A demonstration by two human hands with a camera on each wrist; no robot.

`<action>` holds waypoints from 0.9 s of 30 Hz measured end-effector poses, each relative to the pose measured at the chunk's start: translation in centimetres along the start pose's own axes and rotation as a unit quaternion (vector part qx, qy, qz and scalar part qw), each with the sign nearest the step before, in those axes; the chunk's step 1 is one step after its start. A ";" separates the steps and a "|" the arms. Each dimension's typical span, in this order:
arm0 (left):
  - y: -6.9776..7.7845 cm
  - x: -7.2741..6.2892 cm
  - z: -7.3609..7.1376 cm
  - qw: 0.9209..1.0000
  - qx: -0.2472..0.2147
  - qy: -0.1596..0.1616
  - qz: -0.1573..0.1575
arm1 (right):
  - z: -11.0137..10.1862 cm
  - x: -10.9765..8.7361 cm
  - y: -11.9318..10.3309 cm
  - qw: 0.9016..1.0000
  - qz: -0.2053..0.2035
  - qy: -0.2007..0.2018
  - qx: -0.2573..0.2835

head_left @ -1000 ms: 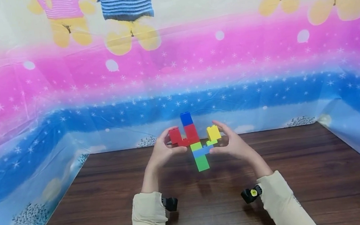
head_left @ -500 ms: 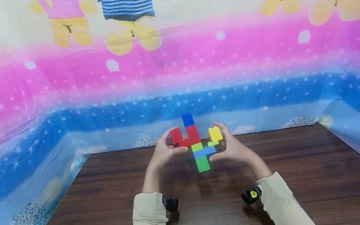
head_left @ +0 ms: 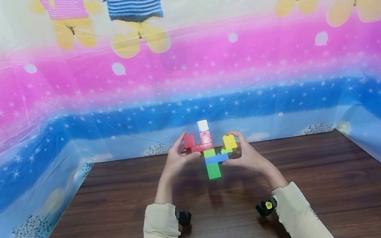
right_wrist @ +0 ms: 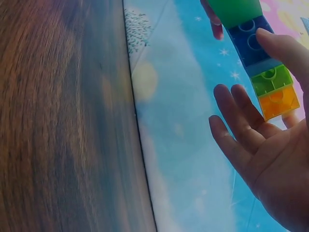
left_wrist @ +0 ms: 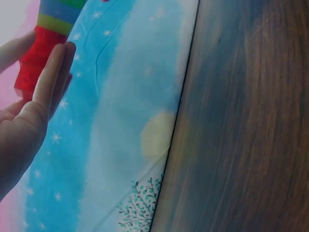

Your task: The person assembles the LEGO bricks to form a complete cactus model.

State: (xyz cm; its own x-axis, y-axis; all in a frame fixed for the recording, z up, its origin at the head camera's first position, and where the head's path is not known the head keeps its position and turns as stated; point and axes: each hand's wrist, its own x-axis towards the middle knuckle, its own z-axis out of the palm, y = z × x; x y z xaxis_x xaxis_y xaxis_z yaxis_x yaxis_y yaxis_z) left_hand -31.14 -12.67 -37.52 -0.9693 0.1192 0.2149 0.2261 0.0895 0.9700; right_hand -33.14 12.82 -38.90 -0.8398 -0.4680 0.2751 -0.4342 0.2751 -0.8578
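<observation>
Both hands hold up one toy-brick model made of joined building blocks, above the far part of the table. My left hand (head_left: 174, 162) grips the model's red side arm (head_left: 189, 142), also seen between thumb and fingers in the left wrist view. My right hand (head_left: 250, 155) holds the other side, its thumb on the blue brick (right_wrist: 251, 43) and a finger behind the yellow brick (head_left: 229, 142). Its other fingers (right_wrist: 236, 121) stretch out freely. A green brick (head_left: 214, 171) forms the lower end; the top brick (head_left: 203, 126) shines white with glare.
The dark wooden table (head_left: 220, 222) lies beneath the hands. A printed cloth (head_left: 187, 77) with bears and snowflakes encloses its back and sides. Small black cameras (head_left: 184, 217) sit at both wrists, by the rolled sleeves (head_left: 160, 223).
The model has turned slightly more upright, and glare now covers its top bricks. My left hand has shifted a little to the right. The right hand has barely moved.
</observation>
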 end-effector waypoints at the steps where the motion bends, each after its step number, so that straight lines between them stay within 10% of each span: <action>1: 0.0 0.0 0.2 1.000 -0.007 0.002 0.000 | 0.0 0.0 0.1 1.000 0.000 0.002 0.000; 15: -0.5 0.1 0.9 0.999 0.030 0.011 0.027 | -0.5 -0.1 1.0 1.000 0.003 0.011 0.003; 27: -1.4 0.2 1.2 0.997 0.066 0.026 -0.018 | -0.7 -0.5 1.7 0.997 0.049 0.021 -0.057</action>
State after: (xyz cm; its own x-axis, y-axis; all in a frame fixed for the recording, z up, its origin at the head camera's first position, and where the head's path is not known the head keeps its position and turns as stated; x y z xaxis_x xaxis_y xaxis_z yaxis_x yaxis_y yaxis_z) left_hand -31.51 -11.57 -39.02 -0.9800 0.0622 0.1890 0.1982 0.2228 0.9545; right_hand -33.67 14.16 -40.19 -0.8920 -0.3995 0.2116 -0.3812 0.4131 -0.8271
